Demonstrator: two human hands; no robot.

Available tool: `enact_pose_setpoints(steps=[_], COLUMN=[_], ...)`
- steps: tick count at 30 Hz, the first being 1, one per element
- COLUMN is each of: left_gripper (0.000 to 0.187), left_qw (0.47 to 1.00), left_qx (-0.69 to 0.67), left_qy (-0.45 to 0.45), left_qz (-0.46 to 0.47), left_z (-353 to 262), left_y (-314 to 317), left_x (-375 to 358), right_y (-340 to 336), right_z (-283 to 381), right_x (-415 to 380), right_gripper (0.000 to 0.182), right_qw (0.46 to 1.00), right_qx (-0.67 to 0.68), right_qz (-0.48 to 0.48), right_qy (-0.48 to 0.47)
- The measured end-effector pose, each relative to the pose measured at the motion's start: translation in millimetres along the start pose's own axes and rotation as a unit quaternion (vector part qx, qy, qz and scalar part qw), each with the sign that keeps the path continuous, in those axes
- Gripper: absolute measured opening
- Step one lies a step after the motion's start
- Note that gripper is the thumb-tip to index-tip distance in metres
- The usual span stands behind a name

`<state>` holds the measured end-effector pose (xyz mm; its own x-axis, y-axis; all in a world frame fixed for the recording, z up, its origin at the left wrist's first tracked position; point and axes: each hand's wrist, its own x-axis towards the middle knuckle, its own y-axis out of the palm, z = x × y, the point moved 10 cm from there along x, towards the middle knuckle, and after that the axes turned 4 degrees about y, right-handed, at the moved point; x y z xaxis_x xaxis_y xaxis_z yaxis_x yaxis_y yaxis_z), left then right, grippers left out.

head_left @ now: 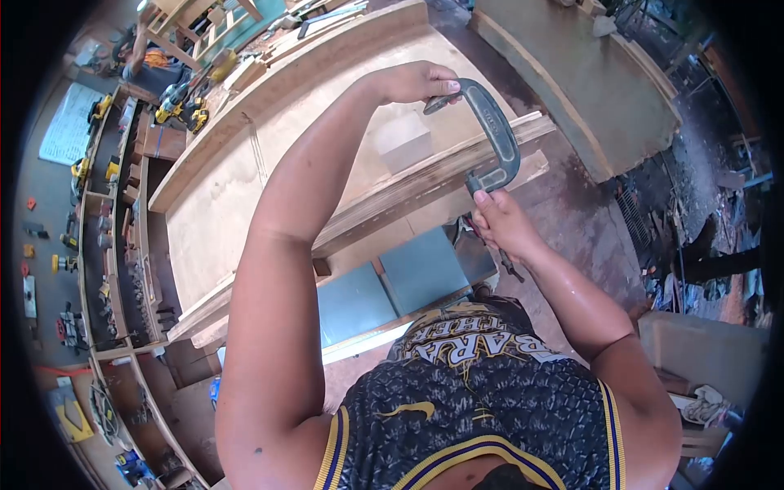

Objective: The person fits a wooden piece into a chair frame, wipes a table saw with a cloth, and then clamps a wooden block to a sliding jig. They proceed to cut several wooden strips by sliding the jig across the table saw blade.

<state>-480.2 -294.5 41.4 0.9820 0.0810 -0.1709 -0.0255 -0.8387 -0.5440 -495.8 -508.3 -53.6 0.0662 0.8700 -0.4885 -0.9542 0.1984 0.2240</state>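
A grey-green metal C-clamp (496, 133) stands at the right end of a wooden panel (318, 135), its curved frame bulging to the right. My left hand (426, 83) is closed around the clamp's upper end, above the panel. Lower down, my right hand (505, 222) grips the clamp's screw end, with the dark screw and handle (512, 268) sticking out below the fingers. Between the two clamp ends lies the panel's layered near edge (425, 184). A pale block (404, 143) rests on the panel just below my left hand.
A raised wooden strip (294, 65) runs along the panel's far side. Beyond it are yellow cordless drills (181, 109) and a person (155, 72). Tool-filled shelves (106, 245) line the left. Another board-topped table (572, 73) stands at the right. Grey-blue panels (425, 269) lie below the near edge.
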Motion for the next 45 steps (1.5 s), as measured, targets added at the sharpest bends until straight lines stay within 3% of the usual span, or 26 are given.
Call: enact_pose_setpoints(steps=[8, 13, 15, 16, 19, 23, 26, 29, 32, 37, 38, 40, 41, 45], left_gripper=[0.036, 0.042, 0.039, 0.039, 0.044, 0.049, 0.055, 0.057, 0.057, 0.05, 0.05, 0.043, 0.038, 0.039], left_qw=[0.992, 0.982, 0.942, 0.941, 0.856, 0.843, 0.836, 0.862, 0.879, 0.961, 0.958, 0.968, 0.964, 0.972], left_qx=[-0.083, -0.175, -0.288, -0.291, -0.462, -0.473, -0.463, -0.384, -0.354, -0.19, -0.196, -0.166, -0.229, -0.185], left_qy=[-0.071, -0.064, -0.168, -0.17, -0.202, -0.227, -0.265, -0.298, -0.289, -0.192, -0.199, -0.188, -0.132, -0.146], left_qz=[0.058, 0.035, -0.045, -0.04, -0.109, -0.118, -0.131, -0.144, -0.136, -0.052, -0.067, -0.01, -0.015, -0.025], left_z=[62, 93, 129, 131, 138, 163, 173, 190, 175, 161, 165, 167, 169, 178], left_y=[13, 30, 41, 49, 62, 70, 76, 75, 73, 65, 61, 65, 69, 67], left_x=[12, -22, -48, -57, -82, -93, -103, -115, -115, -107, -113, -119, -118, -124], right_y=[-4, -6, -10, -11, -6, 9, 22, 19, 17, 27, 27, 31, 27, 24], right_z=[-8, -17, -21, -22, -30, -46, -46, -50, -45, -44, -45, -49, -49, -50], right_x=[15, 26, 30, 32, 33, 34, 34, 34, 33, 31, 32, 34, 34, 35], right_gripper=[0.027, 0.039, 0.04, 0.041, 0.042, 0.042, 0.034, 0.042, 0.041, 0.042, 0.043, 0.046, 0.047, 0.05], right_qw=[0.997, 0.998, 0.995, 0.992, 0.989, 0.986, 0.994, 0.987, 0.983, 0.987, 0.985, 0.985, 0.984, 0.983], right_qx=[0.033, -0.027, -0.065, -0.109, -0.123, -0.139, -0.095, -0.137, -0.152, -0.103, -0.094, -0.1, -0.115, -0.129], right_qz=[-0.026, -0.035, -0.046, -0.05, -0.045, -0.021, -0.005, -0.01, -0.016, -0.016, -0.026, -0.017, -0.034, -0.031], right_qy=[0.064, 0.049, 0.052, 0.049, 0.066, 0.092, 0.054, 0.088, 0.103, 0.124, 0.14, 0.142, 0.132, 0.128])
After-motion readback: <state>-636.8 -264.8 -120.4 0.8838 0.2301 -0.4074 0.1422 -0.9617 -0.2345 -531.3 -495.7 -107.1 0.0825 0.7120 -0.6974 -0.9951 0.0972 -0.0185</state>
